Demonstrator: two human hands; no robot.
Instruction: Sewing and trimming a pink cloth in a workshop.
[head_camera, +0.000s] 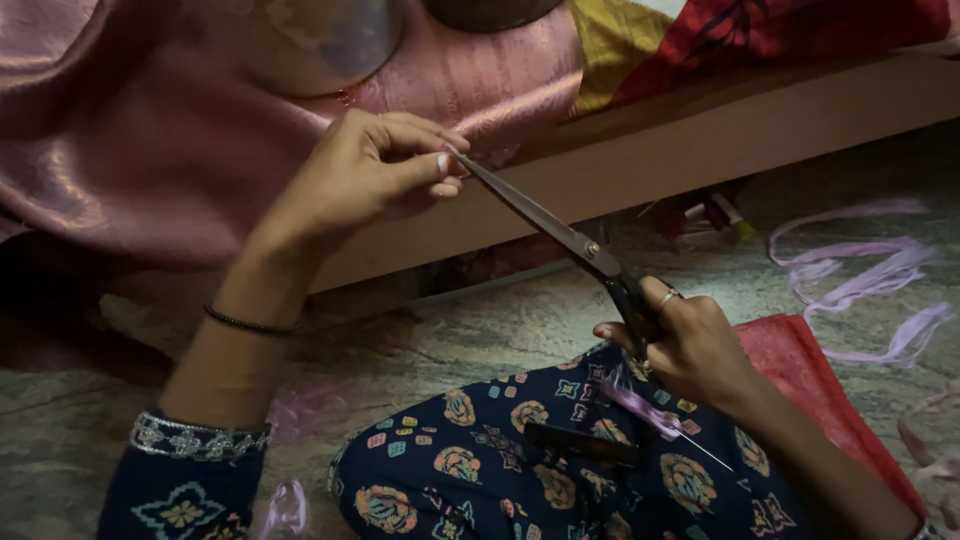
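Two hands work one pair of scissors (560, 228). Your right hand (690, 345) grips the dark handles, a ring on one finger, just above your patterned knee (480, 460). Your left hand (365, 175) pinches something small at the blade tips; what it is cannot be told. The closed blades slant up and leftward toward the pink cloth (130, 130) draped over the wooden ledge (720, 135). Pink strips (860, 275) lie on the floor to your right, near a red cloth (810, 375).

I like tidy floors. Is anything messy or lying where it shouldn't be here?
Yes. Loose pink ribbon strips lie tangled and scattered on the stone floor to the right, like leftover scraps. The right hand holds scissors, whose tip the left hand pinches.
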